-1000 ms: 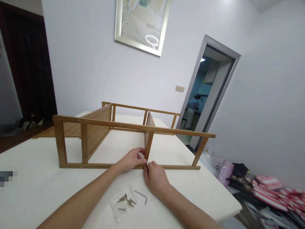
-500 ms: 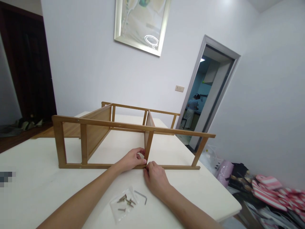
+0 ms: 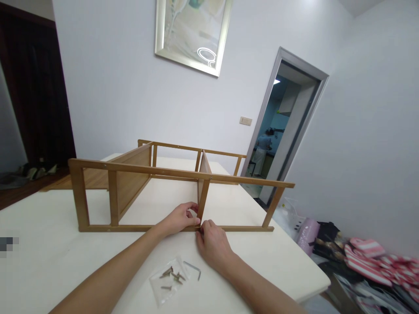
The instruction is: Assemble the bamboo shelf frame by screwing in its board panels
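Observation:
A wooden shelf frame (image 3: 157, 170) lies on its side on the white table (image 3: 262, 266). My left hand (image 3: 181, 218) is closed around the foot of its middle crosspiece, near the lower rail, thumb in front and fingers behind. Just to the right, my right hand (image 3: 214, 242) has its fingers curled together against the lower rail at the same joint. Whatever its fingertips hold is hidden. In front of the hands lies a clear plastic bag (image 3: 160, 294) with several screws (image 3: 176, 278). Beside it, close to my right wrist, rests a hex key (image 3: 194, 267).
Behind the frame's left end lies a flat wooden panel (image 3: 77, 179). A dark pixelated object (image 3: 6, 244) is at the table's left edge. Clothes (image 3: 369, 257) and bags are piled beyond the right edge. Someone (image 3: 263, 146) stands in the room past the doorway.
The view has shifted very slightly, moving everything a little to the left. Both hands keep their places at the joint, and the frame, bag and hex key stay put.

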`<action>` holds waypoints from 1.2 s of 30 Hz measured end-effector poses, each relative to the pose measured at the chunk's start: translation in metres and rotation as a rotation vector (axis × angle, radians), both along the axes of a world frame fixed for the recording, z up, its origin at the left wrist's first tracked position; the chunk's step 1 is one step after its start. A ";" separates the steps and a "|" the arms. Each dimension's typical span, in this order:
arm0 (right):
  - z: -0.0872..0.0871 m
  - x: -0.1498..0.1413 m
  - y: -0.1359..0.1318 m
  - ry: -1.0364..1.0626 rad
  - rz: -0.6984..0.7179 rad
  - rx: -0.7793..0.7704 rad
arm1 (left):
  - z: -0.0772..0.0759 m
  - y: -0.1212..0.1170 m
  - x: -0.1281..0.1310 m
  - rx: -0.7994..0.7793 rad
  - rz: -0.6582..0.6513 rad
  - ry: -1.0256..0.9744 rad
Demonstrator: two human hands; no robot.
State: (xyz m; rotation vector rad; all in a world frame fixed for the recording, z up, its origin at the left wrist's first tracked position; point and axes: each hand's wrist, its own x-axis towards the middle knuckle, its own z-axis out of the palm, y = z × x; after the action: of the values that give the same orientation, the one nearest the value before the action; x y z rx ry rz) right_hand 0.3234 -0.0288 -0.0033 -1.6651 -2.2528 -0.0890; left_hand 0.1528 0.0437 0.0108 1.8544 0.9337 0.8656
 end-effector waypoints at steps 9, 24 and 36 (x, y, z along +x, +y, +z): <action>0.002 -0.003 0.001 -0.065 -0.017 -0.019 | -0.003 0.003 0.000 -0.002 -0.003 -0.005; -0.001 0.000 0.001 -0.014 0.010 0.000 | -0.004 0.004 -0.001 -0.015 -0.013 -0.024; 0.001 -0.003 0.000 -0.052 -0.013 0.002 | -0.004 0.004 0.000 -0.019 -0.022 -0.023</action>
State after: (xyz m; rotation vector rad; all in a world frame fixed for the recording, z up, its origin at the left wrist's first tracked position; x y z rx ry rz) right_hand 0.3208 -0.0293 -0.0019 -1.6954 -2.2784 -0.1391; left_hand 0.1525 0.0480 0.0067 1.8315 0.9023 0.8603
